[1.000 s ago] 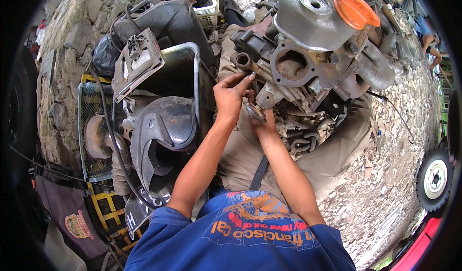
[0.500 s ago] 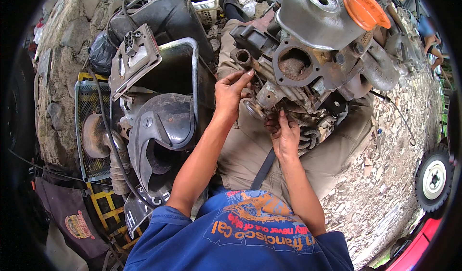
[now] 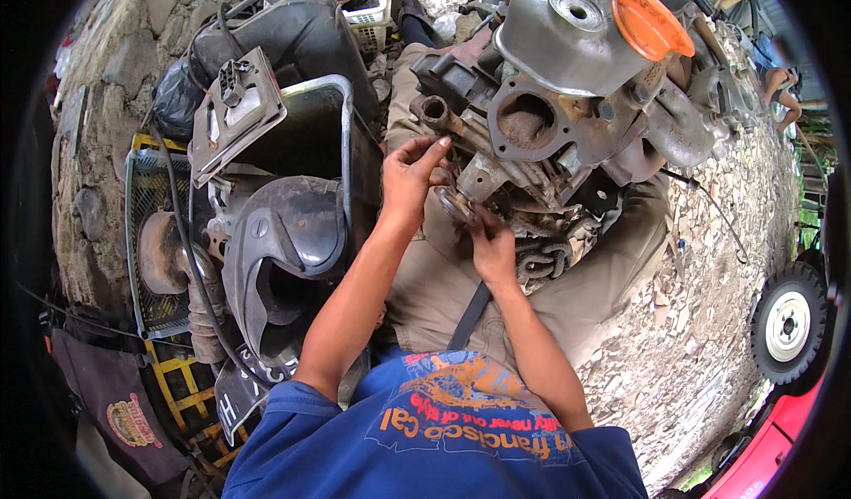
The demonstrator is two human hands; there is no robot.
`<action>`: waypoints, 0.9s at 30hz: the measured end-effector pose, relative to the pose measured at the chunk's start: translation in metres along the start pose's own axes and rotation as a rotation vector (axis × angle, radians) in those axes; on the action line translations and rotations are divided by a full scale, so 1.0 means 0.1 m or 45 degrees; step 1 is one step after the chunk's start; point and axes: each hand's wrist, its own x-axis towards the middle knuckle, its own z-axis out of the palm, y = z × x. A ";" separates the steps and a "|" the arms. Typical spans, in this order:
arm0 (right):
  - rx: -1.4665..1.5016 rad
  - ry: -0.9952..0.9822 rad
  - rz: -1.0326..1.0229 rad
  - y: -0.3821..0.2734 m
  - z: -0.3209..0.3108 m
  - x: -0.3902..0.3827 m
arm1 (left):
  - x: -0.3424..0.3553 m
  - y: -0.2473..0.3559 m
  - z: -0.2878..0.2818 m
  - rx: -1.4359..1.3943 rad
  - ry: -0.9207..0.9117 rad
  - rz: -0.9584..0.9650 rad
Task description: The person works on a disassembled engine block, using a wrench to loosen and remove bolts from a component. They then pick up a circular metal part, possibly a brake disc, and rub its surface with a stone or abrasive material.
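Observation:
A greasy engine (image 3: 483, 178) lies in front of me, with a silver metal pan (image 3: 567, 34) and a round bore full of dirt in its upper part. My left hand (image 3: 409, 180) is at its left side, thumb and forefinger pinched together just below a rusty pipe stub (image 3: 434, 109); whatever is between them is too small to make out. Lower down, my right hand (image 3: 493, 249) has its fingers curled against the underside, beside a shiny round metal part (image 3: 454, 205). Its fingertips are partly hidden, so its hold is unclear.
On the left stand a black bin (image 3: 319, 131), a dark helmet-like shell (image 3: 284, 233), a rusty part on a crate (image 3: 160, 251) and a metal bracket plate (image 3: 239, 113). An orange funnel (image 3: 651, 20) sits at the back. Right are gravel (image 3: 700, 295) and a wheel (image 3: 787, 323).
The whole view has shifted slightly. My right hand has moved up to the left, closer to the round metal part, and its fingers have curled in. My left hand stays pinched near the pipe stub.

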 end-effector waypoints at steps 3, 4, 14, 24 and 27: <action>-0.318 0.048 -0.089 0.25 -0.17 0.28 | 0.07 -0.04 0.00 0.031 0.014 0.060; -0.313 0.055 -0.133 0.23 -0.13 0.32 | 0.06 -0.03 -0.01 0.060 0.029 0.083; 0.127 -0.054 -0.054 0.78 -0.15 0.76 | -0.08 0.13 0.12 0.026 0.001 0.178; 0.376 0.071 0.030 0.60 0.01 0.62 | 0.04 -0.05 0.05 0.293 0.120 0.440; 0.487 0.053 0.034 0.56 0.03 0.59 | 0.07 -0.04 0.02 0.362 0.108 0.496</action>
